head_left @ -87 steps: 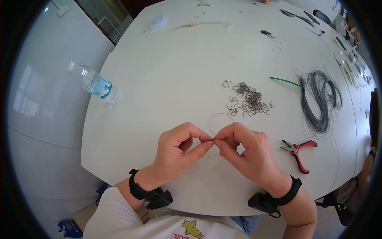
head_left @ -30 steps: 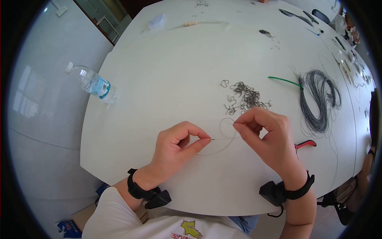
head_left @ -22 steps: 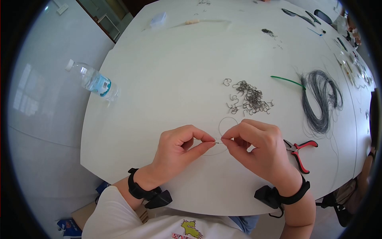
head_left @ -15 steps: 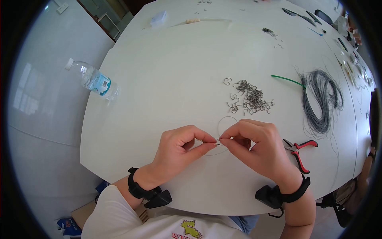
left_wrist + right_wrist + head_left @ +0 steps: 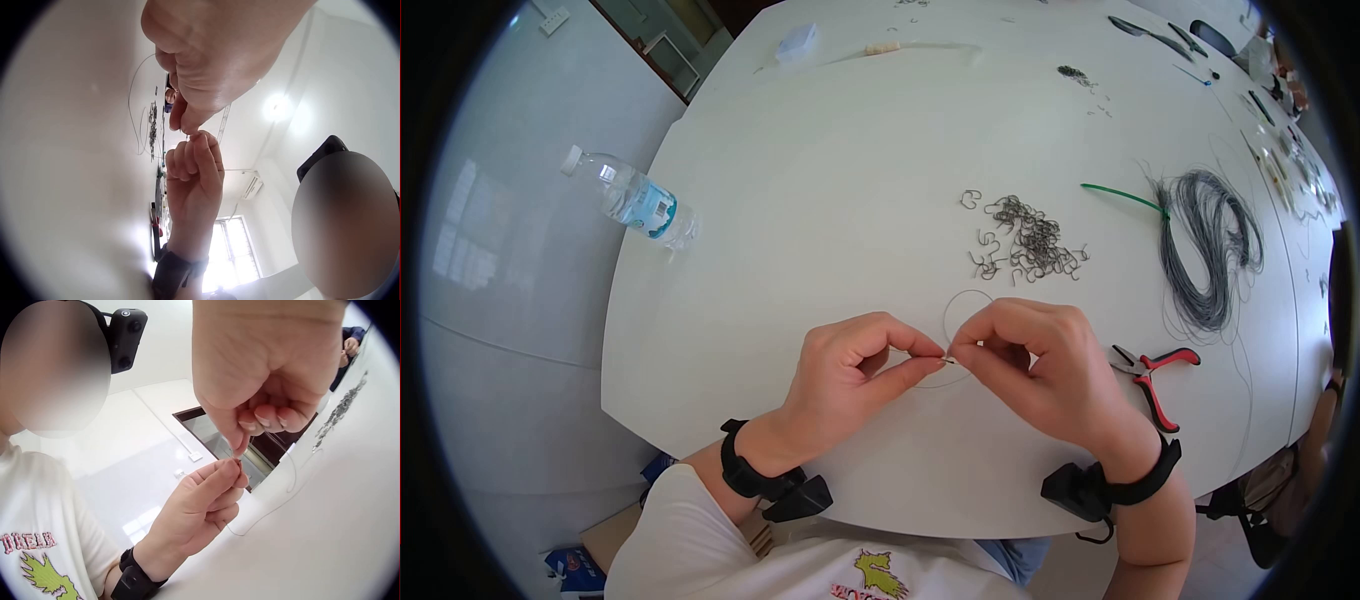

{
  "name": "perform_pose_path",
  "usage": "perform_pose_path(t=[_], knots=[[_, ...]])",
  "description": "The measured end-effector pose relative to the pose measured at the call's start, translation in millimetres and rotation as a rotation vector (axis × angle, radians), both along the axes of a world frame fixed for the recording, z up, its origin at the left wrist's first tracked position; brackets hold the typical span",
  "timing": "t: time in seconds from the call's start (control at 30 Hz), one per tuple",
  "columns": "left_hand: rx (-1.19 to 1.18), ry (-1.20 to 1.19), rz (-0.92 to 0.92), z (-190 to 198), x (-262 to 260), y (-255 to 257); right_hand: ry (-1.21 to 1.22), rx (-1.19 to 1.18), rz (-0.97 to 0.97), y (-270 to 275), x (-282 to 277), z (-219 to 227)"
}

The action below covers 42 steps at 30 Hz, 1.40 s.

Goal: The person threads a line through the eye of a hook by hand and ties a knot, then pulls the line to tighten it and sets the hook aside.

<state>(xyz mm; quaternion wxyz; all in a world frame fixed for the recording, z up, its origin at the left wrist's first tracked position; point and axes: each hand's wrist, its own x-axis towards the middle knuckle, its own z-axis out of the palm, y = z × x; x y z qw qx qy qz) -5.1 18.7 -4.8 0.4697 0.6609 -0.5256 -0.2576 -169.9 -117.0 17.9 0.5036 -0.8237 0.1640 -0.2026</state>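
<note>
My left hand (image 5: 860, 368) pinches a small dark piece (image 5: 949, 361) between thumb and forefinger, too small to make out its kind. My right hand (image 5: 1040, 365) pinches the end of a thin grey line (image 5: 968, 292) right beside it, the two sets of fingertips nearly meeting. The line loops out behind the fingers and curves below them over the table. In the right wrist view the left hand (image 5: 197, 503) is below the right hand (image 5: 269, 369), and the line (image 5: 269, 514) hangs in a curve.
A pile of bent metal hooks (image 5: 1035, 243) lies beyond my hands. To the right are red-handled pliers (image 5: 1145, 372) and a grey line bundle (image 5: 1200, 290) bound by a green tie (image 5: 1125, 193). A water bottle (image 5: 635, 202) lies at the table's left edge.
My right hand was pulled away to the upper right with the line about a second ago; it has returned to the left fingertips. The left hand has shifted slightly right, still pinching the dark piece.
</note>
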Motion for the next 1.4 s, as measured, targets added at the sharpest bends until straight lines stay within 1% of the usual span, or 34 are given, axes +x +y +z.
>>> perform_pose_path(t=[0.13,0.2,0.33,0.57,0.9,1.07,1.4], knots=[[0.003,0.009,-0.029,-0.4,0.3,0.1,-0.013,0.065,-0.016,-0.2,1.5,-3.6],[-0.004,0.008,-0.015,-1.0,-1.7,-0.5,-0.018,0.082,-0.02,-0.6,1.0,-4.4],[-0.019,0.009,0.012,1.2,-3.2,-0.8,0.005,0.046,-0.018,-0.4,1.3,-3.9],[0.003,0.006,-0.005,0.0,0.1,0.3,-0.001,-0.022,-0.032,0.9,2.2,-5.0],[-0.042,-0.008,-0.024,0.3,-0.3,0.8,0.029,-0.127,-0.006,0.8,1.2,-4.5],[-0.037,-0.022,-0.031,2.7,-1.1,0.8,-0.023,-0.182,-0.016,2.0,2.0,-6.1],[-0.003,0.005,-0.015,3.3,0.0,0.5,0.04,-0.141,-0.04,-4.2,-1.5,-0.5]])
